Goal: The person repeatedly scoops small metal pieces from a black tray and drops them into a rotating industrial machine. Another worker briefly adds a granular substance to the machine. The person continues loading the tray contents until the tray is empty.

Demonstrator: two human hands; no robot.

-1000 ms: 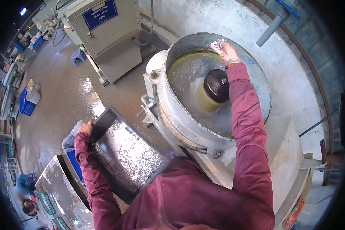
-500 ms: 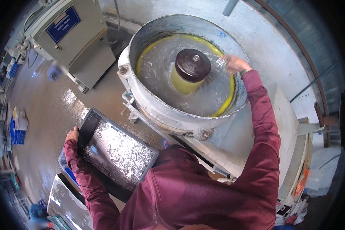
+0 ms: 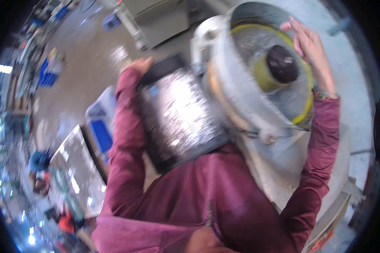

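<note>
My left hand [image 3: 141, 65] is closed on the far left corner of a black plastic tray [image 3: 166, 65]. Small shiny metal pieces [image 3: 177, 105] cover the tray's bottom, their shapes smeared by motion. The tray's near edge is close against my body. To its right stands a large round tub [image 3: 245, 92] with a yellow lining, a dark-capped yellow column [image 3: 283, 63] in its middle and greyish contents around the column. Over the tub's far right side my right hand [image 3: 308, 44] is raised, fingers stretched apart, with nothing seen in it.
A grey cabinet [image 3: 162, 21] stands beyond the tray. To the left are a blue and white crate [image 3: 100, 126] and a shiny metal-topped table [image 3: 76, 168]. People [image 3: 66, 221] are at the lower left. Blue containers [image 3: 47, 76] sit on the wet floor. A pale wall rises behind the tub.
My view has turned, so tray and tub appear further right. The tray is now closer beside the tub. My right hand has come up from the tub's contents, its fingers opened out.
</note>
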